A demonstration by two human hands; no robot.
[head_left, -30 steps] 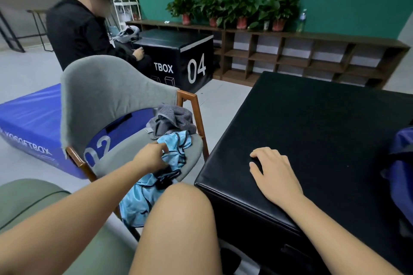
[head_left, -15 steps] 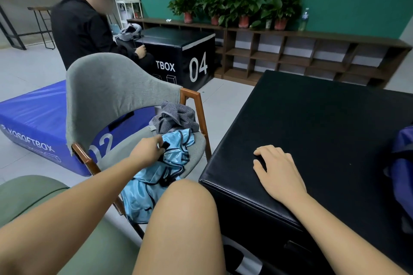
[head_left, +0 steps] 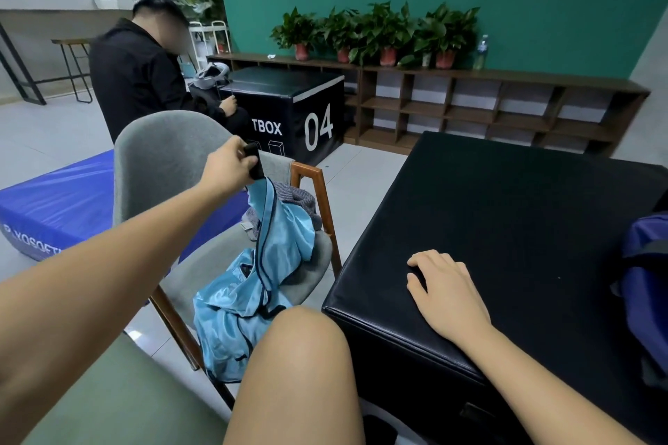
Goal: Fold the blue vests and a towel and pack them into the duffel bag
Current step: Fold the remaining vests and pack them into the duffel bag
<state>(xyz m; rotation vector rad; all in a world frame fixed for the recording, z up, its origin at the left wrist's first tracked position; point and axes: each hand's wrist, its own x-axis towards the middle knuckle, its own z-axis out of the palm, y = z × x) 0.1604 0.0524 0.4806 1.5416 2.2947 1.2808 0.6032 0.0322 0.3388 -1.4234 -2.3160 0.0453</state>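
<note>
One blue vest hangs from the left hand, fingers pinching its black trim, apparently to lift it off the chair; the right hand rests flat, fingers relaxed.

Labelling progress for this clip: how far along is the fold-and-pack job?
Done: nothing visibly folded or packed. In hand: the left hand pinches a blue vest by its black trim, raised above the grey chair; the right hand rests flat on the black box. Left: folding everything, including the grey towel crumpled on the chair, then packing the duffel bag at the right edge.
</note>
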